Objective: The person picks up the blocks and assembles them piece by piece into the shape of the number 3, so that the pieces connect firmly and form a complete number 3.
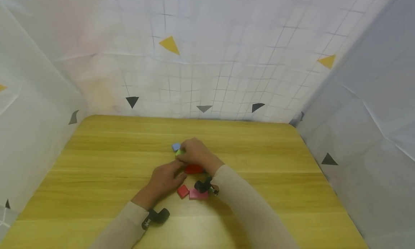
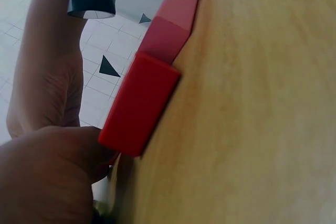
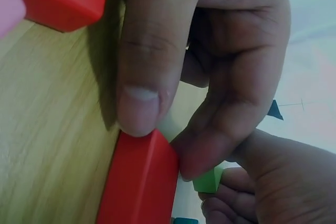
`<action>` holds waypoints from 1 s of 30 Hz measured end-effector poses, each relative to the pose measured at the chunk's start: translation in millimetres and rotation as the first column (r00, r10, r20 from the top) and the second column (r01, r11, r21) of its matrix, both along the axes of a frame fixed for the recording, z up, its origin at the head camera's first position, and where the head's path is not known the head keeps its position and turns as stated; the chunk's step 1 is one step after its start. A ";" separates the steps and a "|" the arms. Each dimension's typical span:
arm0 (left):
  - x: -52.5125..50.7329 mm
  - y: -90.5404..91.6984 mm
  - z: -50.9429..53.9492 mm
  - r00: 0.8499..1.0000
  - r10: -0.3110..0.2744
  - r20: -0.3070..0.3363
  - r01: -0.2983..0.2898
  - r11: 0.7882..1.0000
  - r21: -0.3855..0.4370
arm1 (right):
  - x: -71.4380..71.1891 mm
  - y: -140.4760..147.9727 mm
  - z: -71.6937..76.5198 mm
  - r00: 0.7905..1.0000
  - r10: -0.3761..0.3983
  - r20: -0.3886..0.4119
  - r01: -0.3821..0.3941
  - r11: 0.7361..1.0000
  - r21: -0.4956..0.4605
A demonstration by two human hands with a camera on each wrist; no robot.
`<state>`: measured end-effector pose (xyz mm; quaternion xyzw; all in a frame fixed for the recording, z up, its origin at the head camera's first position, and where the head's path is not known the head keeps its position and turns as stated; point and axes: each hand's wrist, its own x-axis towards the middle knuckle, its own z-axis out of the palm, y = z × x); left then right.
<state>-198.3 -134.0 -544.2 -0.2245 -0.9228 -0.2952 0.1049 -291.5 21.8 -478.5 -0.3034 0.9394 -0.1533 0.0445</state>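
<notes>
Reaching in from the left, my left hand (image 1: 164, 178) pinches the left end of a long red block (image 3: 139, 182) between thumb and fingertips. My right hand (image 1: 196, 152) is crossed beyond it and pinches a small green block (image 3: 208, 180). In the head view a small blue block (image 1: 176, 147) sits just behind the green block. Nearer the wrists, a red square block (image 1: 183, 191) lies beside a pink block (image 1: 198, 194); they appear close together in the left wrist view. The right hand covers part of the long red block.
All the blocks lie on a yellow wood-grain table (image 1: 129, 144). White sheeting (image 1: 220, 83) with grid lines and triangles stands behind the table and along both sides. Each wrist carries a black camera mount (image 1: 159, 216).
</notes>
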 end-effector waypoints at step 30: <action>-6.1 -2.8 2.4 0.991 0.026 0.131 -0.031 0.999 0.039 | -11.5 26.5 10.6 0.992 -0.128 0.015 0.129 0.988 -0.082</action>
